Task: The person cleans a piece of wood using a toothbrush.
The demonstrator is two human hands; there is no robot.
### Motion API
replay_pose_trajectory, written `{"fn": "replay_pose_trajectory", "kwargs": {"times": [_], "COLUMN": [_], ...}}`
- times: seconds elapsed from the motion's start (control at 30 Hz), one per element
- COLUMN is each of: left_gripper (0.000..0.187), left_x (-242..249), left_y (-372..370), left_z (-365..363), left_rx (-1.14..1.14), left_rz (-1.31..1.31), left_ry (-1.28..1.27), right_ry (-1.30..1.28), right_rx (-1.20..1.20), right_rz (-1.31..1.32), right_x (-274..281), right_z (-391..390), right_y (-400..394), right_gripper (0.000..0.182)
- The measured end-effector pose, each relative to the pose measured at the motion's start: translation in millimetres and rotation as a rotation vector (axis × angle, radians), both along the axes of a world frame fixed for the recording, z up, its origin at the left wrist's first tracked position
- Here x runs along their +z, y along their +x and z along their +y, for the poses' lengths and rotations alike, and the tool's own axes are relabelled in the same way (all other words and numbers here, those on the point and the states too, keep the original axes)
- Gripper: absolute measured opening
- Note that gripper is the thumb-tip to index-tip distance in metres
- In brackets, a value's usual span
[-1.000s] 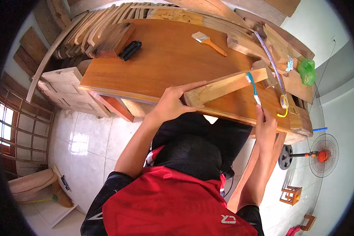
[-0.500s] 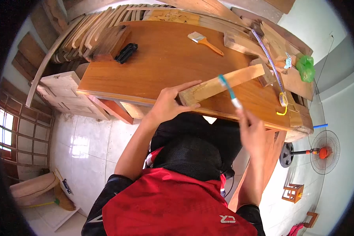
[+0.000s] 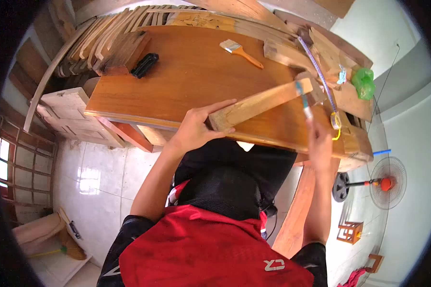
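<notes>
A squared wooden block [image 3: 258, 104] slants over the front of the table, its far end higher up and to the right. My left hand [image 3: 196, 125] grips its near left end, thumb and fingers on either side. In my right hand [image 3: 319, 143], blurred by motion, is a slim teal-and-white toothbrush [image 3: 305, 101]. Its head overlaps the block near the right end. Behind that end sits a smaller wooden block [image 3: 310, 91]. A measuring tape [image 3: 335, 119] lies just right of the toothbrush, its strip stretched towards the back.
A paintbrush [image 3: 242, 52] and a black object [image 3: 144, 65] lie on the brown table [image 3: 191, 71]. Wood offcuts [image 3: 289, 55] and a green plastic bag [image 3: 364, 83] occupy the right side. Curved wooden pieces [image 3: 98, 40] line the back left. A fan [image 3: 387, 183] stands at right.
My right hand has moved the toothbrush along the block towards its right end. My left hand keeps its grip on the block. The whole view has shifted slightly.
</notes>
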State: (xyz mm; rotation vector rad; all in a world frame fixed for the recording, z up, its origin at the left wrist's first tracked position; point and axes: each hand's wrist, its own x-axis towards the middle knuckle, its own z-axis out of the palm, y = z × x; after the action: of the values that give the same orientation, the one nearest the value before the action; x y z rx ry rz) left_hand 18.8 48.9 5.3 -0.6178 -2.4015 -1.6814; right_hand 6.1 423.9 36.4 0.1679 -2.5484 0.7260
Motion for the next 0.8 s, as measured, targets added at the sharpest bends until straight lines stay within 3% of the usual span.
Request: {"fn": "replay_pose_trajectory", "kwargs": {"times": [0.1,0.27,0.4,0.5,0.6,0.67,0.8], "left_gripper": [0.07,0.07,0.069,0.069,0.07,0.071,0.071], "left_x": [2.9,6.6,5.5,2.3,3.7,2.0,0.1], "left_y": [0.8,-2.5,1.0,4.9,0.9,3.6,2.9], "left_z": [-0.9,-1.1,-2.0,0.9,-1.5,-1.9,1.1], "left_rx": [-0.022,-0.012,-0.002,-0.022,-0.013,-0.013,-0.02], "left_rz": [0.022,0.056,0.047,0.095,0.112,0.085,0.081], "left_ry": [0.049,0.029,0.026,0.023,0.036,0.028,0.013], "right_ry": [-0.035,0.064,0.013,0.042,0.024,-0.025,-0.045], "right_rx": [0.112,-0.05,0.081,-0.089,0.16,0.081,0.049], "right_rz": [-0.115,-0.052,-0.045,-0.057,0.177,-0.059,0.064], "right_x": [16.7,6.4,1.3,12.5,-14.2,5.7,-5.4], "right_z": [-14.5,13.9,-1.0,33.5,3.2,-11.4,19.8], "right_y": [12.4,-14.9,-0.6,-26.5,-14.1,4.5,-29.9], "right_gripper": [0.045,0.043,0.042,0.038,0.036,0.035,0.032]}}
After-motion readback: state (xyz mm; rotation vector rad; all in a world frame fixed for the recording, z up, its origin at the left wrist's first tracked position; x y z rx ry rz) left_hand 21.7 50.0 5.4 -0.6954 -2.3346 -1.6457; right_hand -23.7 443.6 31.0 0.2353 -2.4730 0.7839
